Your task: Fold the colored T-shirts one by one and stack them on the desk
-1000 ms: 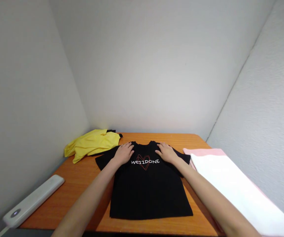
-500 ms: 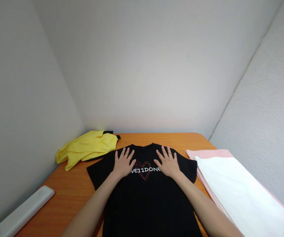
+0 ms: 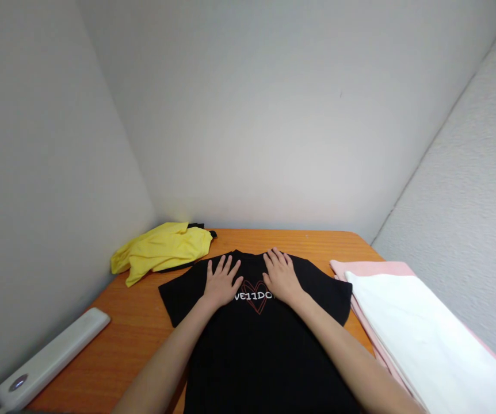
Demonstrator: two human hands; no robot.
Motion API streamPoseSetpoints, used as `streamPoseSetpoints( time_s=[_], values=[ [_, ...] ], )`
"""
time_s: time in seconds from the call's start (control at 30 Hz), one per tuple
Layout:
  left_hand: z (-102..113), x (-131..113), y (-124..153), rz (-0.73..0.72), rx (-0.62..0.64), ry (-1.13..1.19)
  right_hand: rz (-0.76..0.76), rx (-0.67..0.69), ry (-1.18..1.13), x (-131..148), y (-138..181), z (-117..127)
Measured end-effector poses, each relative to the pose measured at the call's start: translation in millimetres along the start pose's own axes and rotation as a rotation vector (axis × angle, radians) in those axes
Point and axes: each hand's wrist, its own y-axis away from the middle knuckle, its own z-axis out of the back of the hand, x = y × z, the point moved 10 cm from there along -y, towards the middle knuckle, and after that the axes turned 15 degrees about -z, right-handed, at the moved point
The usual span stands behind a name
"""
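Note:
A black T-shirt (image 3: 265, 351) lies spread on the table, its collar toward the far wall and both short sleeves out to the sides. White lettering over a red heart outline (image 3: 254, 297) crosses its chest. My left hand (image 3: 222, 282) rests flat on the shirt's left shoulder area, fingers spread. Near the collar, my right hand (image 3: 281, 277) lies palm down on the fabric with its fingers extended and slightly apart, covering the last letters of the print. Neither hand grips the cloth.
A crumpled yellow garment (image 3: 166, 247) with black cloth by it sits at the far left of the wooden table (image 3: 122, 339). A long white device (image 3: 53, 356) with a round button lies at the left edge. Folded white cloth (image 3: 420, 333) over pink cloth (image 3: 373, 268) is at right.
My right hand has moved inward and toward the collar, its fingers closer together. The left hand stays flat on the shirt. The whole view has shifted slightly.

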Motion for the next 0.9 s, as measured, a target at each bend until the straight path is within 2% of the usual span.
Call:
streamPoseSetpoints(
  time_s=[0.07, 0.13, 0.27, 0.43, 0.6, 0.73, 0.8, 0.9],
  values=[
    [0, -1, 2, -0.008, 0.0, 0.003, 0.063, 0.056, -0.056, 23, -4, -10],
    [1, -1, 4, -0.019, 0.0, 0.008, 0.06, 0.114, -0.066, 31, -7, -25],
    [5, -4, 8, -0.037, -0.022, 0.009, 0.003, 0.14, -0.059, 25, -9, -47],
    [7, -7, 9, -0.025, -0.019, 0.015, -0.001, 0.151, -0.057, 19, -8, -54],
    [14, -4, 6, -0.022, -0.004, 0.071, 0.035, 0.132, -0.076, 24, -7, -42],
    [40, 9, 16, -0.001, -0.039, 0.084, -0.027, 0.053, -0.124, 10, 6, -17],
    [50, 15, 26, -0.001, -0.06, 0.056, -0.09, 0.088, -0.128, -3, 21, -12],
    [44, 16, 41, -0.023, -0.001, 0.055, -0.117, 0.194, -0.101, -17, 51, -14]
  ],
)
